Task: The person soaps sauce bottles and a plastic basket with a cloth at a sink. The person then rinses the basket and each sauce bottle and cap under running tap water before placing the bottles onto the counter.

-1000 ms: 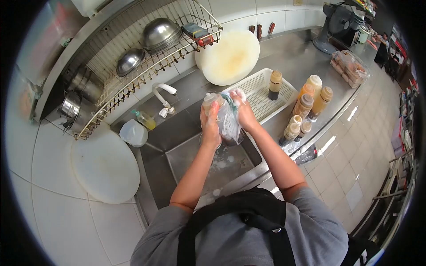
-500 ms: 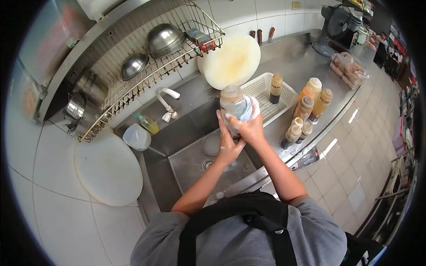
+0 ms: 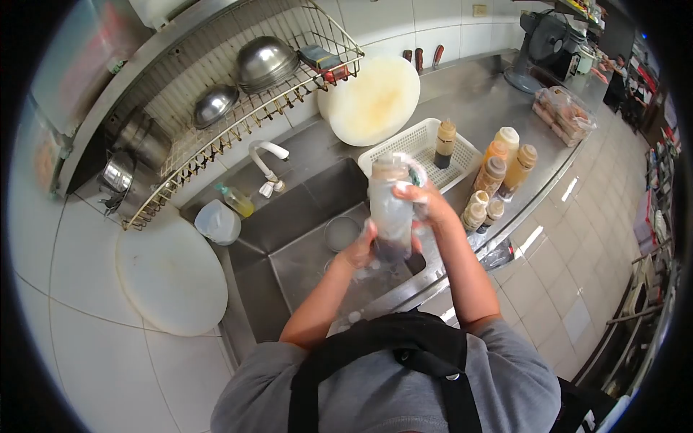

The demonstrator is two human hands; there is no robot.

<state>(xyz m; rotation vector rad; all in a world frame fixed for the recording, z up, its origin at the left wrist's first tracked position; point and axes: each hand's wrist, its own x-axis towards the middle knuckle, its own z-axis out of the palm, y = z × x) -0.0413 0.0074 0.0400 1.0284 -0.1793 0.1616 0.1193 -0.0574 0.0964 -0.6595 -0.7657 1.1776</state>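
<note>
Over the sink (image 3: 289,252), a cloudy plastic bottle (image 3: 392,209) is held upright, with something dark in its lower end and suds on its side. My left hand (image 3: 359,249) grips the lower left side of the bottle, its fingers partly hidden behind it. My right hand (image 3: 429,205) is closed around the upper right side, pressing a soapy scrubbing cloth (image 3: 418,173) to the bottle. Much of that cloth is hidden by the fingers and the bottle. A small round dish (image 3: 342,234) lies on the sink floor behind my left hand.
A white perforated basket (image 3: 462,167) with one dark sauce bottle (image 3: 445,144) stands right of the sink. Several sauce bottles (image 3: 494,175) crowd the counter edge. The faucet (image 3: 268,167), soap bottle (image 3: 237,200) and wire rack (image 3: 253,115) are to the left.
The bottle has come nearer to me and turned, showing more of its side. My left hand has shifted down and left along it; my right hand and the cloth have moved to its right side.
</note>
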